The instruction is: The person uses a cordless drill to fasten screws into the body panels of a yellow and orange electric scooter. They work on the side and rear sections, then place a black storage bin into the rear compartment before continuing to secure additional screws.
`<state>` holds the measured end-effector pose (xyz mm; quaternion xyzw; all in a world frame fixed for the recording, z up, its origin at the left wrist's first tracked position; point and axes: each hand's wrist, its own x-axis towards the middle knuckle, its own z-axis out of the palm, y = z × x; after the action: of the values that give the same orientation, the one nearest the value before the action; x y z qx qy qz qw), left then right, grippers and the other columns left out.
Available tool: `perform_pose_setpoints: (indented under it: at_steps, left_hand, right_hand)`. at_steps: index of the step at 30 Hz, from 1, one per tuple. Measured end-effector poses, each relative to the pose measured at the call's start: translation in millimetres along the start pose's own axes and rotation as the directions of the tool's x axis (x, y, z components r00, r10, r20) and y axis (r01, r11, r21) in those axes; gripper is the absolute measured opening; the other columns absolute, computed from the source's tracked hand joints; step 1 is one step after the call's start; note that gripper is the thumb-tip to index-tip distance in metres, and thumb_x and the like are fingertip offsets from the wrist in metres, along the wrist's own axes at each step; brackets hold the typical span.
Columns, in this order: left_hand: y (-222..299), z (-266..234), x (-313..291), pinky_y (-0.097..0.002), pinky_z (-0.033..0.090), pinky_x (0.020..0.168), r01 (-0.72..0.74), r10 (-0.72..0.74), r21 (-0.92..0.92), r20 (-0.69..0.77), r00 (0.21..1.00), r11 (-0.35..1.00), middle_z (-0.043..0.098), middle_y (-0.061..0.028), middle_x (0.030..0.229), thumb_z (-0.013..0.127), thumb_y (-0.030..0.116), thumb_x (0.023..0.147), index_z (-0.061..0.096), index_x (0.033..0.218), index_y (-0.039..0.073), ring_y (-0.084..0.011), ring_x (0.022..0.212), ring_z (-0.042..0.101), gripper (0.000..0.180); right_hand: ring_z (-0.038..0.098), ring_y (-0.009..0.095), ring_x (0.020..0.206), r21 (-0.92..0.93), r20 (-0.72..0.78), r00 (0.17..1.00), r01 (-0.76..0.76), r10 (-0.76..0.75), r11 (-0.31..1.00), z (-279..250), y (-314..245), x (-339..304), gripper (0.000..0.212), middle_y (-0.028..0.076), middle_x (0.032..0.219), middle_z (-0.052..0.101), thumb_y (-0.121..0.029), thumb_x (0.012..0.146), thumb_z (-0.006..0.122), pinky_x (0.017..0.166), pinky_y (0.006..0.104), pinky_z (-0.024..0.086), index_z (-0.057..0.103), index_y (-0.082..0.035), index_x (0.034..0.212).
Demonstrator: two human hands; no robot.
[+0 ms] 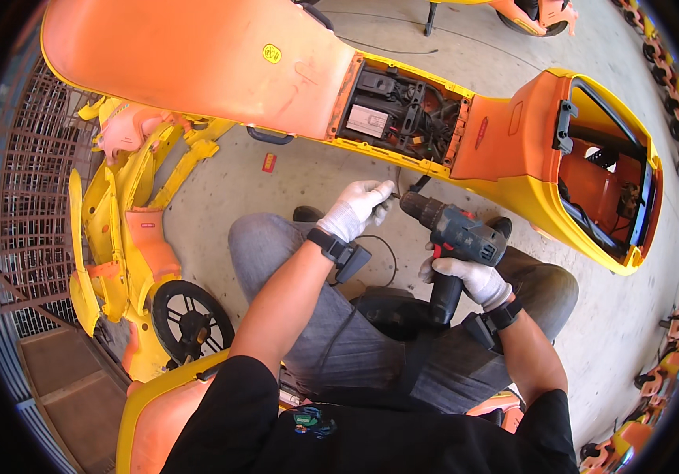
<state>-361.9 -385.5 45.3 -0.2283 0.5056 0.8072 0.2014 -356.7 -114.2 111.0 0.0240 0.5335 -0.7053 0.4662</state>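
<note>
My right hand (472,280), in a white glove, grips the handle of a dark grey cordless drill (466,233). The drill's chuck points left, toward my other hand. My left hand (359,209), also gloved in white, is closed in a pinch just short of the chuck. Something small and dark seems to show at its fingertips, too small to name. Beyond both hands lies the orange and yellow scooter body (505,138). Its open bay (403,110) shows black parts, wiring and a silver box.
At the left lie yellow scooter panels (122,237) beside a black wheel (192,324). A rusty mesh rack (35,182) stands farther left. A small red card (268,163) lies on the concrete floor, and a thin cable (391,253) curls near my legs. Rows of orange parts line the right edge.
</note>
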Motion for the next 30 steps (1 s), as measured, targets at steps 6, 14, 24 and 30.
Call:
perform_pose_setpoints:
  at_steps: [6, 14, 24, 30]
  left_hand:
    - [4.0, 4.2, -4.8, -0.0258, 0.042, 0.052, 0.011, -0.013, -0.076, -0.020, 1.000, 0.997, 0.059, -0.0022, 0.071, 0.065, 0.029, 0.097, 0.061, 0.090, 0.005, -0.0101, 0.054, 0.052, 0.025]
    - [-15.3, 5.9, 16.3, -0.0250, 0.043, 0.054, 0.035, -0.050, -0.326, -0.038, 0.998, 0.945, 0.061, -0.0021, 0.076, 0.066, 0.028, 0.096, 0.063, 0.091, 0.006, -0.0109, 0.061, 0.053, 0.023]
    - [-48.6, 48.3, 99.6, -0.0295, 0.043, 0.050, 0.069, -0.088, -0.096, -0.214, 0.973, 0.993, 0.063, -0.0044, 0.071, 0.063, 0.030, 0.097, 0.069, 0.091, 0.002, -0.0143, 0.054, 0.053, 0.029]
    - [-73.7, 74.9, 144.7, -0.0306, 0.045, 0.055, 0.082, -0.067, 0.046, -0.253, 0.965, 0.996, 0.068, -0.0063, 0.077, 0.065, 0.021, 0.090, 0.072, 0.098, -0.002, -0.0147, 0.059, 0.058, 0.026]
  right_hand:
    - [0.066, 0.015, 0.080, -0.151, -0.051, 0.993, 0.098, -0.106, 0.984, -5.1, 9.8, 5.8, 0.038, 0.006, 0.096, 0.066, -0.003, 0.081, 0.073, 0.073, 0.0310, 0.056, 0.060, -0.002, 0.117]
    - [0.061, 0.012, 0.081, -0.441, -0.089, 0.963, 0.190, -0.254, 0.877, -7.0, 16.8, 11.0, 0.039, 0.004, 0.098, 0.066, -0.005, 0.080, 0.074, 0.076, 0.0295, 0.052, 0.062, -0.004, 0.117]
    - [0.066, 0.025, 0.080, -0.759, -0.157, 0.859, 0.211, -0.487, 0.616, -30.8, 35.5, 26.3, 0.030, 0.011, 0.089, 0.068, -0.016, 0.082, 0.073, 0.076, 0.0335, 0.052, 0.062, -0.003, 0.107]
    - [0.068, 0.028, 0.081, -0.747, -0.296, 0.823, 0.116, -0.485, 0.654, -60.6, 53.6, 38.9, 0.031, 0.013, 0.088, 0.070, -0.018, 0.082, 0.073, 0.077, 0.0357, 0.053, 0.065, -0.002, 0.107]
